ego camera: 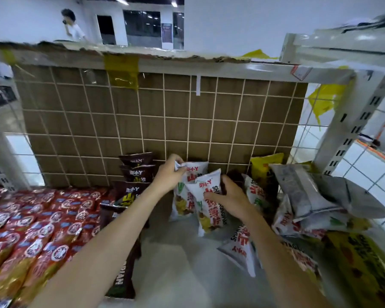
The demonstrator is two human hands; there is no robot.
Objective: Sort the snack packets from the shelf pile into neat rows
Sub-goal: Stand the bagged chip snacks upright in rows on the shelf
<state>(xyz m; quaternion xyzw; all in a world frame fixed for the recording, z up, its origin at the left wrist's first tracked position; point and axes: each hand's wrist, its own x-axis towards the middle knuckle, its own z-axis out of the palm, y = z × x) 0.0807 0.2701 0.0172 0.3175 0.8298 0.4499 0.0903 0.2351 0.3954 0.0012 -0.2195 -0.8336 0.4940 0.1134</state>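
Two white snack packets are being handled at the back of the shelf [176, 252], against the wire grid panel [160, 121]. The rear white packet [195, 172] is pinched at its top corner by the curled fingers of the left hand [170, 176]. The front white packet [206, 201], leaning just ahead of it, is grasped on its right edge by the right hand [229, 196]. A row of dark brown packets [133, 183] stands at 9 o'clock of the hands. A loose pile of packets [298, 207] lies at 3 o'clock. Red packets [42, 218] are laid in rows at far left.
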